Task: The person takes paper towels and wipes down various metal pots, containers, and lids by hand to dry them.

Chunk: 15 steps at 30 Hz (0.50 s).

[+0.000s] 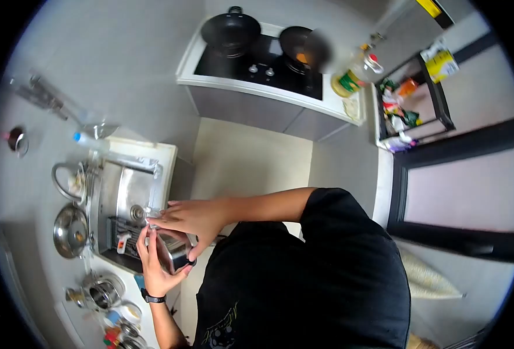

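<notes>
silvery metal forms the container [174,250], located between both hands at the near edge of the sink [126,189]. left hand [159,273], wearing a dark watch [153,298], curves around it, fingers at the far side, thumb at the near side. right hand [196,218] arches over the other side, thumb low on the near edge; together they clasp it. firmness of the grip cannot be told.

sink: steel basin, dark slatted rack [117,225] at one end, white-and-orange tool [123,242] on it. round metal bowl [70,231] sits beside the faucet [63,181].

cooktop [262,55]: glossy black, bearing a wok [231,32] and a dark pan [293,42]. oil bottle [347,83] stands on the white counter just beside. floor [251,154]: pale. wall [123,52]: grey, smooth.
</notes>
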Each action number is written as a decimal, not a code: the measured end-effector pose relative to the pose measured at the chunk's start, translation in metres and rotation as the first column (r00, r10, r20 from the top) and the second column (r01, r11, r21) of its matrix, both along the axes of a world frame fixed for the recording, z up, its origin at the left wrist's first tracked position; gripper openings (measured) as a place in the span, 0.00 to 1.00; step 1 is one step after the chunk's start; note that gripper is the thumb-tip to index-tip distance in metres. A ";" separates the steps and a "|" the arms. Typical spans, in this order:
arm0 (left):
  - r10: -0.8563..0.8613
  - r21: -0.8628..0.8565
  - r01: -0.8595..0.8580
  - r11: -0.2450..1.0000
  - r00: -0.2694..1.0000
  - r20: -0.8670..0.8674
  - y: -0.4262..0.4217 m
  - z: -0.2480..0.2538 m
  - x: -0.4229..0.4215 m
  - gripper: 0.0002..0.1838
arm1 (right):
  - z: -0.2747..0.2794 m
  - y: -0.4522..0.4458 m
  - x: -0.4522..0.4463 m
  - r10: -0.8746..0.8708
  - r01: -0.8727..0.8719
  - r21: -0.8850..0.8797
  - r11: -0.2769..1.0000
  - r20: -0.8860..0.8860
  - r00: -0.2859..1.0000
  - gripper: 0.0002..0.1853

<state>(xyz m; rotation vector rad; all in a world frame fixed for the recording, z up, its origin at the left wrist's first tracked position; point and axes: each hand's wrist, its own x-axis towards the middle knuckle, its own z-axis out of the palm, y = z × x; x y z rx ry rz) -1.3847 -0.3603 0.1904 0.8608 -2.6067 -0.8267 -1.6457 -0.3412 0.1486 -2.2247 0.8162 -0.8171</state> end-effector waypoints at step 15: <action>-0.088 0.165 0.090 0.982 0.996 -0.015 -0.052 -0.044 -0.075 0.60 | -0.036 0.054 0.021 -0.718 0.732 -0.012 0.681 -0.207 0.664 0.75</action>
